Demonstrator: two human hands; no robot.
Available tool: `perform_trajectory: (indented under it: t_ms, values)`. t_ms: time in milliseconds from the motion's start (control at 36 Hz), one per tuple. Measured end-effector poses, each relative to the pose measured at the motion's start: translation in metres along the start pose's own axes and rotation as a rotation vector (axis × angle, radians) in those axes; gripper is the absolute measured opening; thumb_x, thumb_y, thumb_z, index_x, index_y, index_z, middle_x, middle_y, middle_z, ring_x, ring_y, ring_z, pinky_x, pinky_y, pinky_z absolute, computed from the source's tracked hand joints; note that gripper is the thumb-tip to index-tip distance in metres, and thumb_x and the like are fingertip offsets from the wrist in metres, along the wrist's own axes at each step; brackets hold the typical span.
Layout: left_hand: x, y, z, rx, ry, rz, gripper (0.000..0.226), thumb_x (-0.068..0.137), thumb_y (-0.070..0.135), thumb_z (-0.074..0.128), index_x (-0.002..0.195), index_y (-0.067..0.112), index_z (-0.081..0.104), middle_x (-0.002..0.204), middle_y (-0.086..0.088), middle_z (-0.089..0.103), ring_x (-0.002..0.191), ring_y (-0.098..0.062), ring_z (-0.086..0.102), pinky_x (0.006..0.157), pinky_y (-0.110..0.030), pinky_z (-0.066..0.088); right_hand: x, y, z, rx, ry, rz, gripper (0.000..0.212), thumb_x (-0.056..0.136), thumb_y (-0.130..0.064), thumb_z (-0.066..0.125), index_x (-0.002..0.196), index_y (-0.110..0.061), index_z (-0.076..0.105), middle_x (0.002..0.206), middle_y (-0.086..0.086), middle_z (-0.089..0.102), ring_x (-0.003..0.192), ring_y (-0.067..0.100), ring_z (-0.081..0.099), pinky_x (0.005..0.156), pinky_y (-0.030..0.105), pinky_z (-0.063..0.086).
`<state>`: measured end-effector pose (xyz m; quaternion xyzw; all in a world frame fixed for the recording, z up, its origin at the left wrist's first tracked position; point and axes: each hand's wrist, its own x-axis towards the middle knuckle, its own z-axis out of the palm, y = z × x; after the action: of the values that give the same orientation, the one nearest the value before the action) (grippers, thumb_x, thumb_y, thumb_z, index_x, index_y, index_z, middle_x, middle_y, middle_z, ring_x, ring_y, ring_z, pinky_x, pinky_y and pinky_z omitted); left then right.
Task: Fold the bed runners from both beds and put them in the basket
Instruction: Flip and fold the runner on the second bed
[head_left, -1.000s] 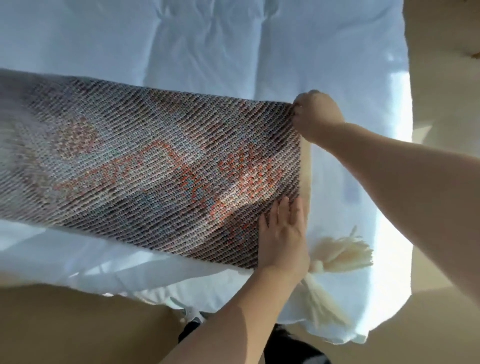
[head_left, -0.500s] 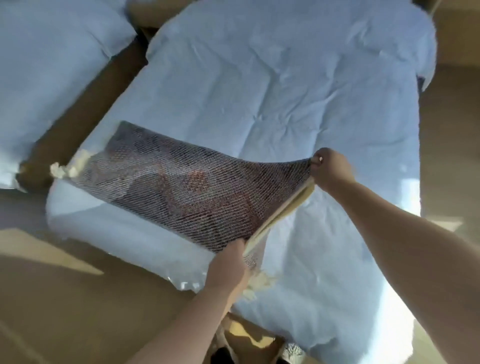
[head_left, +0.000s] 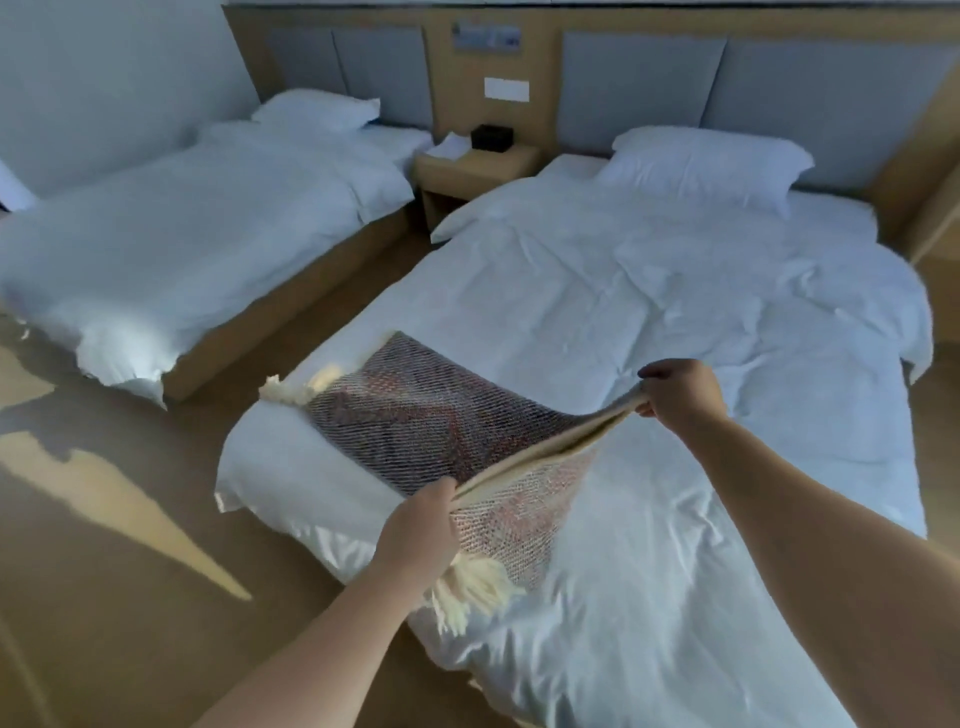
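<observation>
Hotel twin room, white duvet on the near bed (head_left: 675, 312), and I'm mid-fold on the bed runner (head_left: 415, 415), left hand (head_left: 415, 525) pinching the lifted edge's near corner by the tassels (head_left: 472, 587), right hand (head_left: 680, 395) pinching the far one. For a tidy fold I'd hold that edge taut, lift it clear and lay it over square so the corners meet. Rest of it lies flat to the left of my grip, across the bed's foot.

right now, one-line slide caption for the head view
Left hand and right hand grip the folded edge of a woven bed runner on the nearer bed.
</observation>
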<state>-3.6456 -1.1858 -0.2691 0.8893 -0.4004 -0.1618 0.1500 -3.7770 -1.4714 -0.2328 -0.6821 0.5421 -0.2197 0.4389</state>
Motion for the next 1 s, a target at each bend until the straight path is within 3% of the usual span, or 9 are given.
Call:
perform_trajectory:
  t_ms: [56,139,194,306,417,556,722,861,1000]
  values:
    - [0.008,-0.021,-0.017,-0.015,0.002,0.037,0.039,0.095,0.011,0.044,0.133,0.018,0.042,0.120,-0.002,0.058,0.107,-0.020,0.057,0.084,-0.029,0.048,-0.003,-0.018,0.016,0.007,0.041,0.006,0.028,0.081,0.003,0.050,0.093,-0.010,0.071,0.078,0.015,0.069,0.048,0.015,0.066,0.052,0.023,0.058]
    - [0.020,-0.052,-0.038,-0.022,-0.007,0.094,0.043,0.096,0.011,0.043,0.138,0.019,0.038,0.125,-0.001,0.056,0.109,-0.019,0.056,0.087,-0.028,0.048,0.001,-0.038,0.042,0.000,0.064,0.003,0.028,0.077,-0.001,0.053,0.095,-0.009,0.073,0.085,0.016,0.071,0.067,0.029,0.070,0.071,0.041,0.061]
    - [0.029,-0.071,-0.050,-0.023,-0.014,0.119,0.044,0.096,0.012,0.043,0.139,0.020,0.037,0.128,0.000,0.054,0.113,-0.018,0.055,0.090,-0.028,0.047,0.005,-0.049,0.060,-0.013,0.089,-0.005,0.029,0.072,-0.006,0.054,0.092,-0.013,0.074,0.083,0.013,0.072,0.072,0.030,0.070,0.077,0.045,0.059]
    - [0.043,-0.102,-0.067,-0.033,-0.026,0.156,0.045,0.096,0.010,0.041,0.140,0.019,0.037,0.131,0.000,0.053,0.116,-0.017,0.053,0.093,-0.030,0.047,-0.003,-0.076,0.090,-0.053,0.114,-0.014,0.033,0.078,0.002,0.049,0.102,-0.006,0.071,0.077,0.015,0.070,0.058,0.020,0.068,0.072,0.040,0.059]
    - [0.057,-0.124,-0.076,-0.047,-0.035,0.169,0.045,0.096,0.009,0.041,0.140,0.018,0.036,0.131,0.000,0.052,0.116,-0.017,0.053,0.093,-0.028,0.047,-0.005,-0.093,0.112,-0.124,0.161,-0.083,0.035,0.078,0.000,0.050,0.105,-0.006,0.072,0.097,0.017,0.072,0.088,0.032,0.069,0.082,0.038,0.055]
    - [0.076,-0.143,-0.080,-0.038,-0.046,0.162,0.045,0.096,0.007,0.040,0.139,0.017,0.037,0.131,-0.001,0.053,0.115,-0.017,0.053,0.092,-0.026,0.045,0.004,-0.110,0.136,-0.200,0.156,-0.100,0.032,0.083,-0.003,0.052,0.107,-0.007,0.072,0.103,0.015,0.072,0.095,0.032,0.065,0.073,0.024,0.043]
    - [0.102,-0.157,-0.088,-0.008,-0.049,0.100,0.045,0.095,0.003,0.037,0.138,0.016,0.039,0.128,-0.004,0.055,0.112,-0.019,0.055,0.088,-0.025,0.043,0.036,-0.134,0.169,-0.185,0.088,-0.112,0.031,0.079,0.002,0.047,0.103,0.013,0.062,0.112,0.032,0.059,0.105,0.045,0.056,0.082,0.046,0.050]
    - [0.130,-0.167,-0.102,0.019,-0.063,0.042,0.049,0.094,0.002,0.037,0.141,0.017,0.035,0.133,-0.003,0.052,0.118,-0.020,0.052,0.095,-0.029,0.045,0.063,-0.150,0.204,-0.187,-0.027,-0.142,0.043,0.087,0.001,0.044,0.127,-0.003,0.059,0.129,0.018,0.059,0.119,0.033,0.054,0.097,0.032,0.042]
    - [0.154,-0.179,-0.112,0.029,-0.057,-0.008,0.052,0.093,0.001,0.038,0.143,0.018,0.034,0.135,-0.002,0.052,0.119,-0.020,0.052,0.095,-0.028,0.044,0.083,-0.162,0.229,-0.261,-0.036,-0.225,0.039,0.086,0.002,0.046,0.118,-0.006,0.066,0.119,0.019,0.065,0.113,0.033,0.058,0.092,0.032,0.044]
